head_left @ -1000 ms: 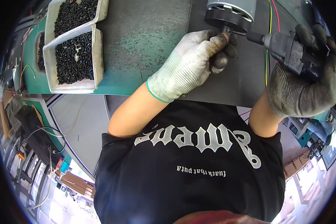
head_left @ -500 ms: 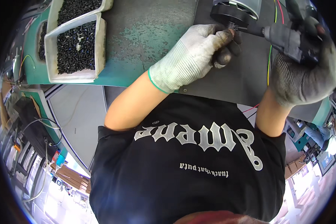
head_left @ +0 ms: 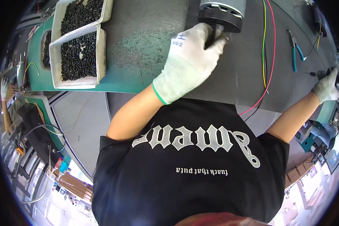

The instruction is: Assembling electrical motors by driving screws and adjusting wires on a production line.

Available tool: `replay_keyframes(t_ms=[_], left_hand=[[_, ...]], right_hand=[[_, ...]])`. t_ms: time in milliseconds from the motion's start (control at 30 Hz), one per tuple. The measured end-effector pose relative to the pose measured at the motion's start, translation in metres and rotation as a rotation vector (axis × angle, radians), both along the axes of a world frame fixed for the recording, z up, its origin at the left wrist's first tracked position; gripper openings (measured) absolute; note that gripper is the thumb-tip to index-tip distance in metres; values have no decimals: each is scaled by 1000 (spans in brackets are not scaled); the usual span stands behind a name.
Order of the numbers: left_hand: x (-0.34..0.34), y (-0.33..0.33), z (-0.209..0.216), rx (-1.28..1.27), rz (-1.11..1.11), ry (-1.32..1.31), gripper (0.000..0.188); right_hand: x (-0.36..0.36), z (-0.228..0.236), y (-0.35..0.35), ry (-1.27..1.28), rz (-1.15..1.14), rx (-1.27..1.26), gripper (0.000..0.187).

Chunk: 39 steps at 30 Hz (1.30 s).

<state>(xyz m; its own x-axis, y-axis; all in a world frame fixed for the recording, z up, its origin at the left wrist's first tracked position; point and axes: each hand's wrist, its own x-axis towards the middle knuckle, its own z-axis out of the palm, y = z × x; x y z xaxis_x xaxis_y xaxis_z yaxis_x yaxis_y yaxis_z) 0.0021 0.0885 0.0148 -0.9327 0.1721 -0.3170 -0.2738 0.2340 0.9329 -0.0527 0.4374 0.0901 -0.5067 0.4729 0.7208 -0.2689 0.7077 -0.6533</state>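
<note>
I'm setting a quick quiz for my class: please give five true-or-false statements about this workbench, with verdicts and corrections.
1. The left hand is at the threaded shaft of the motor. True.
2. The pliers lie to the right of the motor. True.
3. The pliers' handles are red. False: the handles are blue.
4. The right hand is bare. False: the right hand is gloved.
5. Two white bins hold small black parts. True.
</note>
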Motion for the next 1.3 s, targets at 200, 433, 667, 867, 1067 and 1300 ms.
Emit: replay_keyframes(t_ms=[200, 433, 667, 867, 1067, 1300], left_hand=[[5, -7, -4, -258, 34, 216, 24], [46, -103, 53, -605, 203, 423, 19], [35, -310, 47, -1397, 619, 461, 19], [-19, -358, 28, -1390, 557, 205, 29], [-38, -377, 9, -1511, 471, 122, 36], [-45, -382, 12, -1376, 487, 117, 33]], right_hand=[[22, -49, -12, -324, -93, 388, 51], [30, -95, 78, -835, 303, 856, 52], [31, -125, 79, -605, 58, 584, 50], [30, -120, 66, -649, 9, 479, 48], [29, -122, 60, -633, 15, 506, 46], [32, -122, 61, -640, -1, 542, 46]])
